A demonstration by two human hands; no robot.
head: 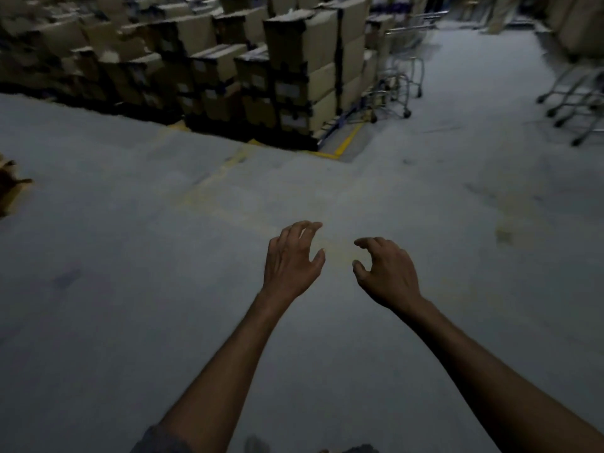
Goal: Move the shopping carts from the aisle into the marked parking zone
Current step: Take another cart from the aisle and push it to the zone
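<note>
carts (400,65) look blurred, silver, wire-framed; left hand (291,263) and right hand (389,273): grip loose, empty.

Stacked cardboard boxes (294,60) stand on the grey floor (98,289), left of the aisle.

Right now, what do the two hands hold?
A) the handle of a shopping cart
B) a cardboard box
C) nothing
C: the left hand and the right hand hover empty, fingers loosely curled, over the floor; the shopping carts stand far ahead by the stacked cardboard boxes.
</note>
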